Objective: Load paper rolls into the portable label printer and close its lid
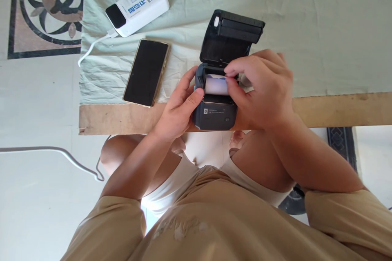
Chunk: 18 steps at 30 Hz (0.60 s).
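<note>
A dark portable label printer (215, 120) sits near the table's front edge with its hinged lid (231, 34) raised. Inside its compartment lies a white paper roll (215, 86). My left hand (179, 108) grips the printer's left side, thumb on the near left rim and fingers along the outer wall. Over the right side is my right hand (265, 89), its thumb and index finger pinched together at the right end of the roll. Those fingers hide the roll's right end and part of the compartment.
A black phone (147, 72) lies left of the printer on the green cloth (333, 28). Behind it is a white power bank (143, 6) with a white cable (92, 47) plugged in. The wooden table edge (339, 110) runs along the front, above my knees.
</note>
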Motion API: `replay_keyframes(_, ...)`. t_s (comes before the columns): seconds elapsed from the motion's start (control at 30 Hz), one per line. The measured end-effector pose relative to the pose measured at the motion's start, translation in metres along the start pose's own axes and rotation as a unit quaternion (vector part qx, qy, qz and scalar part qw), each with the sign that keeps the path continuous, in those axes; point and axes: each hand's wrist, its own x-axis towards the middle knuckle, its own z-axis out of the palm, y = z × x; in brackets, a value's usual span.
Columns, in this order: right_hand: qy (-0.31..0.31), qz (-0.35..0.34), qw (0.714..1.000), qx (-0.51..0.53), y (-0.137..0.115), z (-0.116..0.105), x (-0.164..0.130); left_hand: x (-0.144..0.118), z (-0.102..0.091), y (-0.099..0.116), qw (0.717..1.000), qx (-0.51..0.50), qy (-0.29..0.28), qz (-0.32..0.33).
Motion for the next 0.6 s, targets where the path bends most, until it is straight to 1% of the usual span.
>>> replay_keyframes(0.07, 0.031, -0.019, 0.999, 0.022, -0.002, -0.006, 0.003, 0.0, 0.0, -0.001, 1.0, -0.002, -0.004, 0.004)
replay_keyframes(0.13, 0.078, -0.044, 0.995, 0.047, -0.007, -0.012, 0.006, 0.001, 0.001, -0.001, 1.0, -0.001, -0.004, 0.005)
replay_keyframes(0.2, 0.102, -0.081, 0.989, 0.074, -0.013, -0.016, 0.006, 0.001, 0.001, -0.001, 1.0, -0.001, -0.001, 0.005)
replay_keyframes(0.27, 0.095, -0.123, 0.982, 0.103, -0.02, -0.016, 0.004, 0.002, 0.0, 0.001, 1.0, -0.003, -0.003, 0.006)
replay_keyframes(0.3, 0.079, -0.137, 0.981, 0.113, -0.023, -0.015, 0.002, 0.003, -0.002, 0.001, 1.0, -0.003, -0.013, 0.003)
replay_keyframes(0.4, 0.014, -0.142, 0.983, 0.115, -0.029, -0.011, -0.005, 0.005, -0.009, 0.001, 0.998, 0.017, -0.059, -0.013)
replay_keyframes(0.47, -0.027, -0.143, 0.983, 0.112, -0.028, -0.011, -0.007, 0.007, -0.013, -0.001, 0.996, 0.034, -0.076, -0.012)
replay_keyframes(0.5, -0.031, -0.147, 0.981, 0.122, -0.026, -0.012, -0.006, 0.007, -0.014, -0.002, 0.996, 0.038, -0.077, -0.005)
replay_keyframes(0.53, -0.016, -0.144, 0.98, 0.136, -0.023, -0.013, -0.005, 0.007, -0.013, -0.002, 0.996, 0.04, -0.078, 0.005)
replay_keyframes(0.57, 0.009, -0.127, 0.98, 0.15, -0.019, -0.015, -0.003, 0.006, -0.012, -0.003, 0.996, 0.041, -0.074, 0.012)
replay_keyframes(0.6, 0.038, -0.096, 0.982, 0.16, -0.014, -0.017, -0.001, 0.004, -0.01, -0.003, 0.997, 0.043, -0.068, 0.017)
